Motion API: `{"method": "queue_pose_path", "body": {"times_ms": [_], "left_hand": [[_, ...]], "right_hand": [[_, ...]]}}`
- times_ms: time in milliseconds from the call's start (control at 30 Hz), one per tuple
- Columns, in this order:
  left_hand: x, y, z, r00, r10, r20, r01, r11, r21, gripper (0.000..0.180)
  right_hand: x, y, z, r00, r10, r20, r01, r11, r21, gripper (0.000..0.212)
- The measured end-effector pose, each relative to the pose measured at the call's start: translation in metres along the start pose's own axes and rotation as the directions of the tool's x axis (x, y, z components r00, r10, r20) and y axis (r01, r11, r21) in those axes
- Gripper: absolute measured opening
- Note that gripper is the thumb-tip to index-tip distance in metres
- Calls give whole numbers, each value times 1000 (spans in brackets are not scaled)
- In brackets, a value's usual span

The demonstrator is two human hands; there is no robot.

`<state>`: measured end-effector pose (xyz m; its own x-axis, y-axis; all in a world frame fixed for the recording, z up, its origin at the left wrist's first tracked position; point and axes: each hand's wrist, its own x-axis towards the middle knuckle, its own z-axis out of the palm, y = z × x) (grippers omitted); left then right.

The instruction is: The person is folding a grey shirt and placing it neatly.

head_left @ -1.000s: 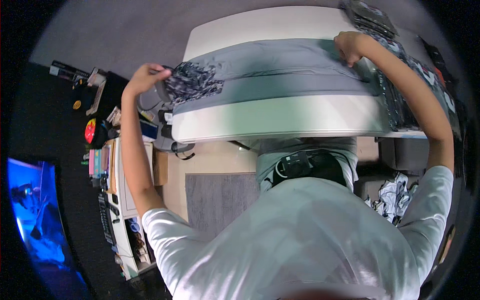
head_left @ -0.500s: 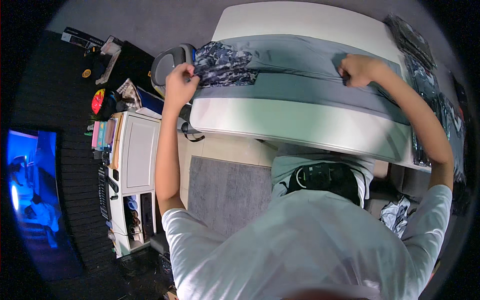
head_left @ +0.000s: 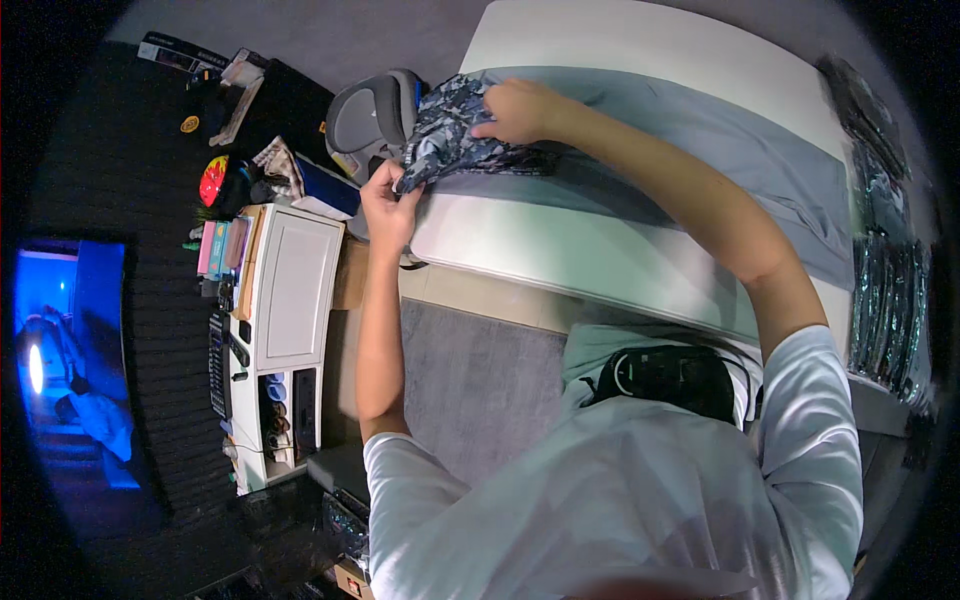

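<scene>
A dark camouflage-print garment (head_left: 455,125) lies bunched at the left end of a long grey cloth (head_left: 660,95), which is spread over a white table (head_left: 570,235). Its near left corner is pinched between the fingers of my left hand (head_left: 391,207), just off the table's left end. My right hand (head_left: 522,112) reaches across to the garment's right part, its fingers curled on the fabric. Soft wrinkles run through the grey cloth toward the right, where it lies partly under my right forearm.
Clear plastic-wrapped packages (head_left: 885,290) line the table's right end. A grey padded seat (head_left: 370,120) stands beyond its left end. To my left are a white cabinet (head_left: 300,290) with a keyboard (head_left: 219,365) along its edge, and a lit blue screen (head_left: 75,350).
My right hand has moved left from the grey cloth onto the camouflage-print garment. My left hand still pinches the garment's corner, now slightly nearer me. The whole view has shifted a little.
</scene>
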<state>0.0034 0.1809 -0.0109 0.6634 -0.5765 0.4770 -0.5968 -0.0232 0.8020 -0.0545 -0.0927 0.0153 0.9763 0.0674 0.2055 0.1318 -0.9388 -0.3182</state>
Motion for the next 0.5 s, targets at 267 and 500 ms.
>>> {"method": "queue_pose_path", "body": {"times_ms": [267,500], "left_hand": [[8,-9,5,997,-71,6,71,994,-79,47],[25,-6,-4,986,-153,63,155,988,-26,43]], "right_hand": [[4,23,8,976,188,-113,-54,705,707,44],[3,11,9,978,169,-126,-58,791,609,30]]}}
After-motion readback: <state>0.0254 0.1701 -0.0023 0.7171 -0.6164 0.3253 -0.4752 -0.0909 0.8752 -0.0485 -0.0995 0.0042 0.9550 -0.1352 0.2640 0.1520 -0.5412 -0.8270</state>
